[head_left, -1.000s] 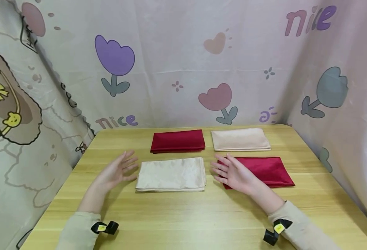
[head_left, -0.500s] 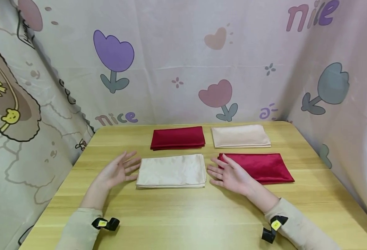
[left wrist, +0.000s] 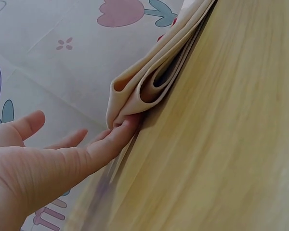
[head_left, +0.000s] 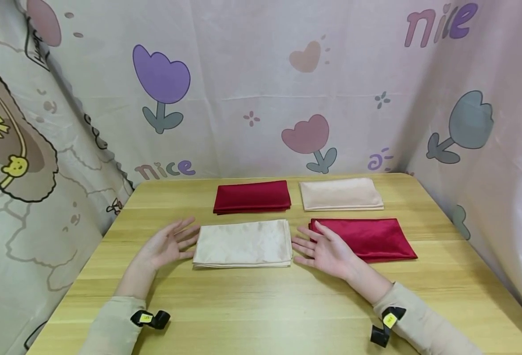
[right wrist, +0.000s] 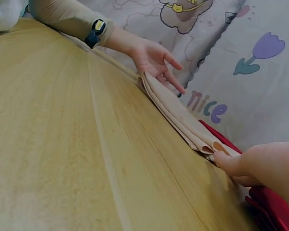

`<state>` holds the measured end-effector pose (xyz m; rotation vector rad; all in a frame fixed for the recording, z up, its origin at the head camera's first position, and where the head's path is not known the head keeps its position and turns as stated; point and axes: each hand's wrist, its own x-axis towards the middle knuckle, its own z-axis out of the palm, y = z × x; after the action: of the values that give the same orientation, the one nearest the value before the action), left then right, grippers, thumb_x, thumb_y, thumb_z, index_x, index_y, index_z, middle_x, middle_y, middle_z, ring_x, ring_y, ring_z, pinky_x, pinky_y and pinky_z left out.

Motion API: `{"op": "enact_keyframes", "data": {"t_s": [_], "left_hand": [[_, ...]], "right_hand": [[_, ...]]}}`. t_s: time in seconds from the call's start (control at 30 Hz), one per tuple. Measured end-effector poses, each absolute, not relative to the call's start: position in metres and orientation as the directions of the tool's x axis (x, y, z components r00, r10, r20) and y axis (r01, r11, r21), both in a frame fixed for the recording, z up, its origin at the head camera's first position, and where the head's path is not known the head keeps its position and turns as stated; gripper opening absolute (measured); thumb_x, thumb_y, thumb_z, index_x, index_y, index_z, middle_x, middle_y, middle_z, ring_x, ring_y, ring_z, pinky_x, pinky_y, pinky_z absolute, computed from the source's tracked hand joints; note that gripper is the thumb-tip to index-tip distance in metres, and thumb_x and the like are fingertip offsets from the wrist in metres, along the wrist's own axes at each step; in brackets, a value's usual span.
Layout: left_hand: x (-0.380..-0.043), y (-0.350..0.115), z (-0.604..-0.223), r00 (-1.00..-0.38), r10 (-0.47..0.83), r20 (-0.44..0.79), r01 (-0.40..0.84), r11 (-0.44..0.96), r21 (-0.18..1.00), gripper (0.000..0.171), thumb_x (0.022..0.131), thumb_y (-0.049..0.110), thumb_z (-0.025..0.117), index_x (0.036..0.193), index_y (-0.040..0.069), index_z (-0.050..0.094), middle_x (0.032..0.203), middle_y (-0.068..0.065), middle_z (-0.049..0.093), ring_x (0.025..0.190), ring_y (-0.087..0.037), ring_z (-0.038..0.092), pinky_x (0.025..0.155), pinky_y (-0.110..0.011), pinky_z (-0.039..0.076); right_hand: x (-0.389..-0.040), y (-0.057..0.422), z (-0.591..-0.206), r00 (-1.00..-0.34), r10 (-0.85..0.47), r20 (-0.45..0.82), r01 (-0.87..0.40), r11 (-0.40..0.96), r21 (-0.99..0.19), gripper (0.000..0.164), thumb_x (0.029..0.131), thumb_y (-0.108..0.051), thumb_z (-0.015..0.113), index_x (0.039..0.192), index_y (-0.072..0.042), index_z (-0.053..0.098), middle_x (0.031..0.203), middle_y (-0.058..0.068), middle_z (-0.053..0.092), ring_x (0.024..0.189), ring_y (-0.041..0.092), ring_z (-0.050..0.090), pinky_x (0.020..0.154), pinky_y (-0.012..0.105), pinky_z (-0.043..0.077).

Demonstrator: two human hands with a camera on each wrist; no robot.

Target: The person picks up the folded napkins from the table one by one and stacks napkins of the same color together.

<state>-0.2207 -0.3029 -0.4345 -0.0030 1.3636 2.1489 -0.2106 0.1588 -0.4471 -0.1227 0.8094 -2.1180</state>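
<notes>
A folded cream cloth (head_left: 243, 244) lies flat in the near middle of the table, its layered folds seen edge-on in both wrist views. At its left end my left hand (head_left: 167, 245) is spread with the palm turned inward; in the left wrist view a fingertip touches the lower fold of the cloth (left wrist: 130, 94). My right hand (head_left: 327, 250) mirrors it at the right end, its extended fingers against the cloth's edge in the right wrist view. Behind that hand lies a folded red cloth (head_left: 372, 239), partly covered by its thumb and fingers.
Farther back lie a second folded red cloth (head_left: 252, 197) on the left and a folded pale beige cloth (head_left: 341, 194) on the right. A patterned curtain (head_left: 243, 74) hangs behind and along both sides of the wooden table (head_left: 261, 310).
Both hands have moved inward, so their fingers reach the two ends of the near cream cloth. The head view has shifted slightly. All the cloths stay in place.
</notes>
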Motion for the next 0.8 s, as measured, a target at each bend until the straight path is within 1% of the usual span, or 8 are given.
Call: {"op": "enact_keyframes", "data": {"t_s": [0.27, 0.37, 0.43, 0.57, 0.6, 0.67, 0.73, 0.8], "left_hand": [[-0.222, -0.301, -0.437, -0.821, 0.473, -0.32, -0.499, -0.324, 0.803, 0.065, 0.107, 0.038, 0.028, 0.157, 0.019, -0.008, 0.164, -0.013, -0.012, 0.151, -0.035, -0.005, 0.11, -0.051, 0.039], [-0.222, -0.3, -0.437, -0.818, 0.474, -0.326, -0.505, -0.321, 0.801, 0.065, 0.107, 0.038, 0.028, 0.157, 0.019, -0.009, 0.164, -0.013, -0.013, 0.151, -0.037, -0.005, 0.106, -0.049, 0.043], [-0.221, -0.299, -0.437, -0.815, 0.48, -0.325, -0.506, -0.315, 0.803, 0.065, 0.107, 0.037, 0.028, 0.157, 0.019, -0.009, 0.164, -0.014, -0.013, 0.151, -0.038, -0.005, 0.107, -0.05, 0.042], [-0.22, -0.297, -0.436, -0.803, 0.503, -0.321, -0.512, -0.303, 0.804, 0.064, 0.107, 0.037, 0.026, 0.157, 0.019, -0.01, 0.163, -0.015, -0.016, 0.15, -0.04, -0.005, 0.105, -0.047, 0.044], [-0.22, -0.297, -0.435, -0.8, 0.507, -0.321, -0.512, -0.297, 0.806, 0.064, 0.107, 0.037, 0.026, 0.157, 0.02, -0.01, 0.163, -0.015, -0.016, 0.15, -0.04, -0.001, 0.105, -0.046, 0.044], [-0.22, -0.295, -0.435, -0.795, 0.512, -0.325, -0.514, -0.285, 0.809, 0.064, 0.107, 0.038, 0.025, 0.157, 0.02, -0.009, 0.163, -0.016, -0.015, 0.148, -0.039, 0.016, 0.101, -0.043, 0.047], [-0.219, -0.293, -0.434, -0.792, 0.518, -0.324, -0.51, -0.268, 0.817, 0.064, 0.107, 0.038, 0.025, 0.157, 0.018, -0.009, 0.163, -0.017, -0.013, 0.139, -0.031, 0.035, 0.099, -0.042, 0.047], [-0.22, -0.291, -0.435, -0.789, 0.523, -0.323, -0.506, -0.254, 0.824, 0.065, 0.107, 0.038, 0.026, 0.157, 0.015, -0.008, 0.163, -0.018, -0.012, 0.127, -0.02, 0.047, 0.099, -0.041, 0.048]], "right_hand": [[-0.212, 0.157, -0.449, -0.653, -0.731, -0.197, 0.689, -0.466, -0.554, 0.075, 0.103, -0.05, 0.031, 0.157, -0.018, -0.011, 0.165, 0.012, -0.009, 0.153, 0.029, -0.005, 0.123, 0.048, 0.006], [-0.212, 0.156, -0.448, -0.656, -0.727, -0.203, 0.685, -0.462, -0.563, 0.075, 0.103, -0.05, 0.031, 0.157, -0.018, -0.01, 0.165, 0.013, -0.008, 0.153, 0.029, -0.003, 0.123, 0.047, 0.006], [-0.212, 0.155, -0.449, -0.657, -0.726, -0.206, 0.682, -0.455, -0.573, 0.072, 0.104, -0.049, 0.027, 0.157, -0.017, -0.01, 0.165, 0.013, -0.007, 0.153, 0.029, -0.003, 0.123, 0.047, 0.006], [-0.214, 0.154, -0.449, -0.658, -0.723, -0.209, 0.678, -0.45, -0.581, 0.071, 0.104, -0.049, 0.026, 0.157, -0.017, -0.01, 0.165, 0.014, -0.007, 0.153, 0.03, -0.004, 0.123, 0.047, 0.005], [-0.214, 0.153, -0.449, -0.659, -0.722, -0.211, 0.678, -0.448, -0.583, 0.072, 0.104, -0.049, 0.026, 0.157, -0.017, -0.01, 0.165, 0.014, -0.007, 0.153, 0.03, -0.004, 0.123, 0.047, 0.005], [-0.215, 0.152, -0.448, -0.659, -0.721, -0.214, 0.679, -0.447, -0.583, 0.074, 0.103, -0.048, 0.031, 0.157, -0.017, -0.009, 0.165, 0.014, -0.007, 0.153, 0.03, -0.004, 0.124, 0.047, 0.005], [-0.215, 0.151, -0.448, -0.657, -0.723, -0.214, 0.677, -0.441, -0.589, 0.074, 0.103, -0.048, 0.031, 0.157, -0.017, -0.01, 0.165, 0.014, -0.008, 0.153, 0.03, -0.005, 0.124, 0.047, 0.005], [-0.215, 0.149, -0.448, -0.654, -0.725, -0.214, 0.676, -0.434, -0.595, 0.074, 0.104, -0.048, 0.031, 0.157, -0.017, -0.01, 0.165, 0.014, -0.009, 0.153, 0.03, -0.006, 0.124, 0.047, 0.004]]}}
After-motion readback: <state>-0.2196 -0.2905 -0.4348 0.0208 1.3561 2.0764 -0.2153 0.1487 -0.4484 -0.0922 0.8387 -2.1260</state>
